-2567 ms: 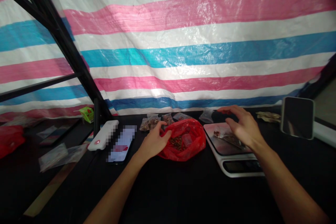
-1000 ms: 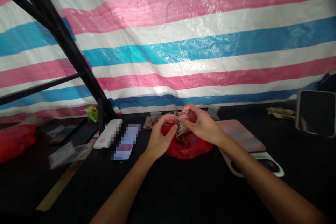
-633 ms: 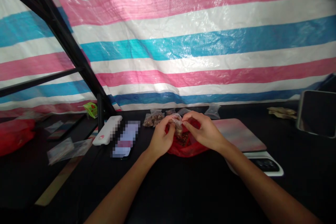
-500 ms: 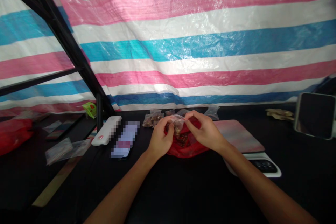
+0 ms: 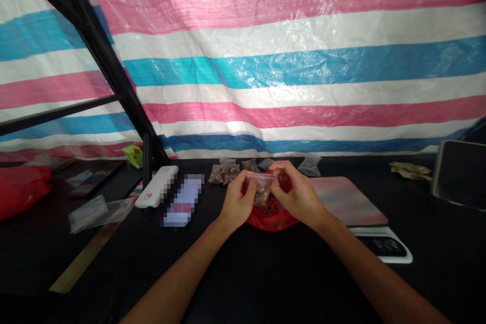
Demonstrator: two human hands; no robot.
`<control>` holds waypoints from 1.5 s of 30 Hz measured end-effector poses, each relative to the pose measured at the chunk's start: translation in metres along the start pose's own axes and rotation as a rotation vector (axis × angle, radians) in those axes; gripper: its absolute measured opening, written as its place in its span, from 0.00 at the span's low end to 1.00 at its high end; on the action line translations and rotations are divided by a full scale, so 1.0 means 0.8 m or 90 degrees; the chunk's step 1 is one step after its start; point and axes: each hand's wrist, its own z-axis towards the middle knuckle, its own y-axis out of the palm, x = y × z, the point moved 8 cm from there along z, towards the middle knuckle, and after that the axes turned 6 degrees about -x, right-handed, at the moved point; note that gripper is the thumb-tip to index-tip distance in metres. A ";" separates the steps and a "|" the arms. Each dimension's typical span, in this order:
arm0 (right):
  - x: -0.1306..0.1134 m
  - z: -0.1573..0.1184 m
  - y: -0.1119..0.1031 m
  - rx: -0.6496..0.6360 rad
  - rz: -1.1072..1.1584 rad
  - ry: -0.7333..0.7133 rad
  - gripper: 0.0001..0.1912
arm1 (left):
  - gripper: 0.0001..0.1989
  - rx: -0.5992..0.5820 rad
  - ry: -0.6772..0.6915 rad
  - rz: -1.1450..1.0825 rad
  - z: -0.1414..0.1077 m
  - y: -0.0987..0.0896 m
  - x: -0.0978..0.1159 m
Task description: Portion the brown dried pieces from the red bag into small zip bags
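Note:
Between my hands is a small clear zip bag (image 5: 262, 194) with brownish bits in its lower part. My left hand (image 5: 240, 200) pinches the bag's top left corner between thumb and fingers. At the top right corner, my right hand (image 5: 294, 190) grips the bag the same way. The zip edge runs straight across between the two pinches. Just below and behind the bag lies an open red plastic bag (image 5: 271, 223) with more brown bits inside, partly hidden by my hands. Several filled small bags (image 5: 227, 172) rest beyond my left hand.
To the right stands a kitchen scale (image 5: 397, 253) with a reddish plate (image 5: 351, 200). A white power bank (image 5: 157, 187) and a phone (image 5: 184, 200) lie left. Flat clear bags (image 5: 89, 214), a red bag (image 5: 23, 187) and a black metal frame (image 5: 102, 61) are further left.
The top of the small zip bag has been pulled straighter and flatter between my hands, and its front faces me more. The whole view has shifted slightly.

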 end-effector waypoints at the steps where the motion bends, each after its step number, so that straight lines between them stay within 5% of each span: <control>1: 0.001 -0.001 0.001 -0.002 0.005 0.004 0.16 | 0.14 0.002 -0.003 -0.013 0.000 0.000 -0.002; 5: 0.009 -0.001 0.011 -0.020 0.120 0.036 0.21 | 0.14 0.016 -0.004 -0.058 0.001 0.000 -0.010; 12: 0.007 -0.001 0.009 0.009 0.259 0.054 0.15 | 0.13 0.007 0.017 -0.044 -0.002 0.005 -0.003; 27: 0.007 -0.001 0.018 -0.005 0.279 0.071 0.23 | 0.14 0.011 0.040 -0.017 -0.009 0.010 0.015; 45: 0.003 0.000 0.020 0.002 0.258 0.065 0.15 | 0.09 0.037 -0.001 -0.146 -0.006 0.012 -0.003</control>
